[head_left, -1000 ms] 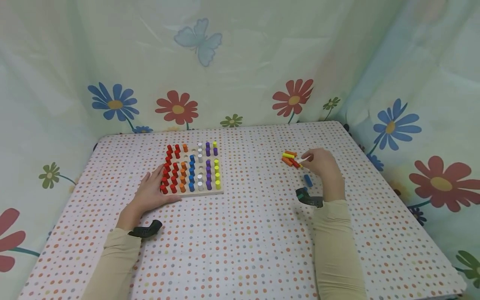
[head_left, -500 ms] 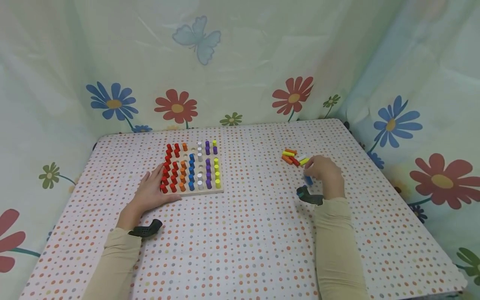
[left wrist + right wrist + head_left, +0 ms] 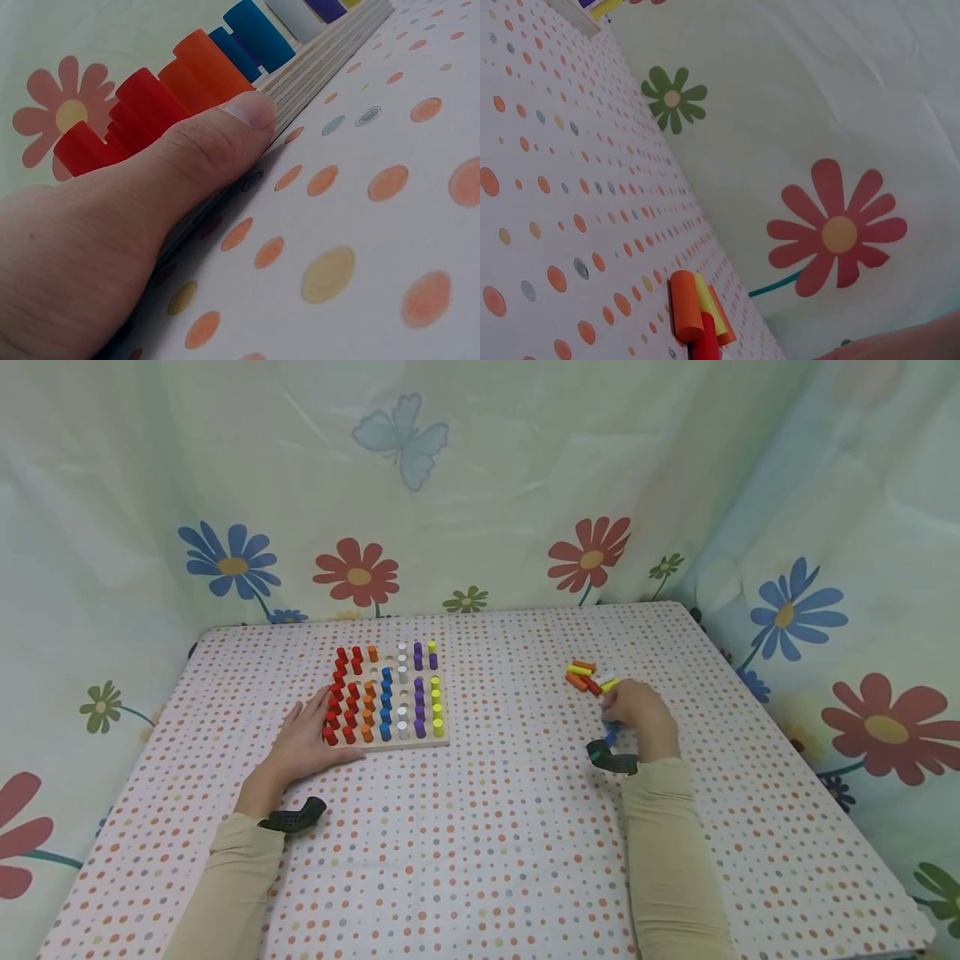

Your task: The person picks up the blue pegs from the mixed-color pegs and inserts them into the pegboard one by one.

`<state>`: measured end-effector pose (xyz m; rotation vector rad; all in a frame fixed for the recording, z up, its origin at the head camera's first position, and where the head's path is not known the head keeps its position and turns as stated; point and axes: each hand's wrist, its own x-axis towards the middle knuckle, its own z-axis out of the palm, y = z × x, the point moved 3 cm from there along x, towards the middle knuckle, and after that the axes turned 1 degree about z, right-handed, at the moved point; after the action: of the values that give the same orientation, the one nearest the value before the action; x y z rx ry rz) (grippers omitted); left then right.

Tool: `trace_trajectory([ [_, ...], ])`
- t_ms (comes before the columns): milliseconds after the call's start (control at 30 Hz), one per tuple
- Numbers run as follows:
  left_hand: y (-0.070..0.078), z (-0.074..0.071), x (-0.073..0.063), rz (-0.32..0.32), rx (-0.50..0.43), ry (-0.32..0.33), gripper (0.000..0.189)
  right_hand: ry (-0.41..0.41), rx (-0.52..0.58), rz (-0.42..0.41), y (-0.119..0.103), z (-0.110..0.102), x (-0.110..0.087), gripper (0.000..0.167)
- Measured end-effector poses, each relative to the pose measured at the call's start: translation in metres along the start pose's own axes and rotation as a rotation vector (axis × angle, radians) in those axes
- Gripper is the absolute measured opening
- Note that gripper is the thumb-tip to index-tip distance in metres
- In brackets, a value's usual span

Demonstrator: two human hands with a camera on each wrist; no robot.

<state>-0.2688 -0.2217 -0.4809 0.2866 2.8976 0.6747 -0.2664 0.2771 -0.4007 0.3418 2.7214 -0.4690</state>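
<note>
A wooden pegboard (image 3: 405, 744) carries rows of red, orange, blue, white, purple and yellow pegs. My left hand (image 3: 303, 747) lies against its near left corner, fingers along the left side. In the left wrist view, the thumb (image 3: 217, 142) presses on the front edge, beside red pegs (image 3: 154, 101) and orange pegs (image 3: 214, 60). Far to the right, my right hand (image 3: 643, 714) pinches a blue peg (image 3: 612, 727), partly covered by the fingers. Another blue peg (image 3: 611, 739) lies just nearer to me. The right fingertips are outside the right wrist view.
Beyond the right hand lies a loose pile of pegs, with orange (image 3: 576, 682), red (image 3: 591, 685), yellow (image 3: 611, 685) and white (image 3: 606, 677) ones. A dotted cloth covers the table (image 3: 480, 843). Flowered curtains (image 3: 487, 485) hang behind and at the sides.
My right hand has let go of a white peg at the pile, then moved nearer to me onto the blue peg, which has shifted slightly. The left hand has stayed at the pegboard.
</note>
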Motion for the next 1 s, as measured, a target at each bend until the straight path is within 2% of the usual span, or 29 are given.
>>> trace_trajectory([
  [233,0.000,-0.001,-0.002,-0.009,-0.003,-0.011,0.136,-0.039,-0.011,-0.057,-0.013,0.005,0.003,0.018],
  [367,0.001,-0.001,-0.003,-0.005,0.002,-0.008,0.136,-0.034,-0.011,-0.095,-0.024,0.009,0.006,0.022],
  [633,0.001,-0.001,0.000,0.000,-0.003,-0.005,0.138,0.067,-0.075,-0.198,-0.047,0.020,0.011,0.027],
  [700,0.000,-0.001,0.000,0.002,-0.005,-0.005,0.138,0.101,-0.060,-0.236,-0.052,0.022,0.011,0.027],
  [1000,0.002,-0.002,0.000,0.019,0.009,0.009,0.136,0.204,0.052,-0.293,-0.080,0.036,0.014,0.021],
])
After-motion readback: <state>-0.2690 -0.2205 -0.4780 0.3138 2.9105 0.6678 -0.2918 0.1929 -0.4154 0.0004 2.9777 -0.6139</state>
